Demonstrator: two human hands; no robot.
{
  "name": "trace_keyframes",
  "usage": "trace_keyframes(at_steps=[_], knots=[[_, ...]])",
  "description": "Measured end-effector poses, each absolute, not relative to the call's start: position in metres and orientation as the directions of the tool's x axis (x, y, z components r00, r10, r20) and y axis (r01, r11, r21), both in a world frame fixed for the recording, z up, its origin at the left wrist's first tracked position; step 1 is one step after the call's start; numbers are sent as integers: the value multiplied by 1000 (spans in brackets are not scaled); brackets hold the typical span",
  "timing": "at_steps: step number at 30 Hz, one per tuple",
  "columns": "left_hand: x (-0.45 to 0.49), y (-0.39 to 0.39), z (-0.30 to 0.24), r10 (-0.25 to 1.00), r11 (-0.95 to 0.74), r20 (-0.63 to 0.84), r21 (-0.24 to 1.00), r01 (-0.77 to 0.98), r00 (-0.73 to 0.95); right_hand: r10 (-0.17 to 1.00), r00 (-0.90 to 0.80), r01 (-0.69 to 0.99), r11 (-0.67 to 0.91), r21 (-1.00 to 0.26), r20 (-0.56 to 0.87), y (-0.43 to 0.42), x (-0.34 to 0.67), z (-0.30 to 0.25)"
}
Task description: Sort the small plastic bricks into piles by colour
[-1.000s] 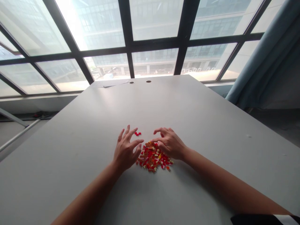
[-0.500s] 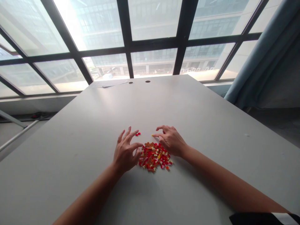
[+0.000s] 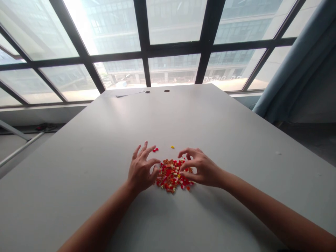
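Observation:
A pile of small toy building bricks (image 3: pixel 169 176), mostly red and orange with some cream, pink and yellow, lies between my hands. My left hand (image 3: pixel 141 168) rests at the pile's left side, fingers spread and holding nothing. Over the right part of the pile is my right hand (image 3: pixel 201 166), its fingers curved and apart, thumb and fingertips close to a yellow brick (image 3: pixel 179 176). Beyond the pile sits a single yellow brick (image 3: pixel 172 147). Red bricks (image 3: pixel 156 149) lie just past my left fingertips.
The bricks lie on a wide white table (image 3: pixel 183 119) that reaches toward the window (image 3: pixel 173 70). Two round holes, one of them a dark hole (image 3: pixel 167 91), and a flat sheet (image 3: pixel 126 94) are at its far end. A blue-grey curtain (image 3: pixel 288 70) hangs at the right.
My right hand has let go of the yellow brick beyond the pile and drawn back toward me over the pile's right side. My left hand has hardly moved.

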State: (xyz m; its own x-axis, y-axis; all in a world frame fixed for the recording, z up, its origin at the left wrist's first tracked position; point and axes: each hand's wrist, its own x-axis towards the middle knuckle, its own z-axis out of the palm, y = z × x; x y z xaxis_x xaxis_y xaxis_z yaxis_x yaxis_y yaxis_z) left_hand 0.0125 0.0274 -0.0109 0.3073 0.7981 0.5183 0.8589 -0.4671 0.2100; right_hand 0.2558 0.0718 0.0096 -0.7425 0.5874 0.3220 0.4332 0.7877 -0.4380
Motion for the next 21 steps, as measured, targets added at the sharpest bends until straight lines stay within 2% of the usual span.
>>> trace_keyframes(at_steps=[15,21], knots=[[12,26,-9,821,-451,477,200,870,315,620,-774,583,777,-237,130,58,245,21],[13,26,-8,824,-445,473,202,873,311,655,-749,626,750,-212,105,59,248,21]])
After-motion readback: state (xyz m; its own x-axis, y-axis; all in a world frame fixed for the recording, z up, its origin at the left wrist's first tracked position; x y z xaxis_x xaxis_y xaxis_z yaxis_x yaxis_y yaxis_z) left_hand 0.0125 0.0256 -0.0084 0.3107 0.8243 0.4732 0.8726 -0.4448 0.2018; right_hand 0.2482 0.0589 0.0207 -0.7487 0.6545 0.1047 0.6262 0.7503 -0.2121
